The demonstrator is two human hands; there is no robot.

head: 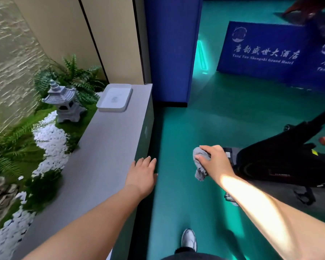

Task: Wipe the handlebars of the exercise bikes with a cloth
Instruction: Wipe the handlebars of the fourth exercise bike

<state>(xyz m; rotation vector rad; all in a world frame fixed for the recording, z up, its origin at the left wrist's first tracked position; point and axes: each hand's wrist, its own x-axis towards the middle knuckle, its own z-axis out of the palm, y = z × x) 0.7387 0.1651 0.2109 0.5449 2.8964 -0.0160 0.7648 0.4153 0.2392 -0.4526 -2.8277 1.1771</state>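
Two hands out front in the head view: right hand (213, 162) with fingers (202, 158) clenched round a crumpled grey cloth (200, 164), left hand (142, 174) relaxed, grasping nothing, beside the grey tabletop (105, 147) edge. Exercise bike (281, 156) base low at right, close by the cloth; handlebars out of frame. Probably a walking-up step, no wiping yet. Next: turn toward the bike, lift the cloth onto a handlebar grip.

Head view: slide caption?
Right hand grips grey cloth near exercise bike; left hand open by ledge.
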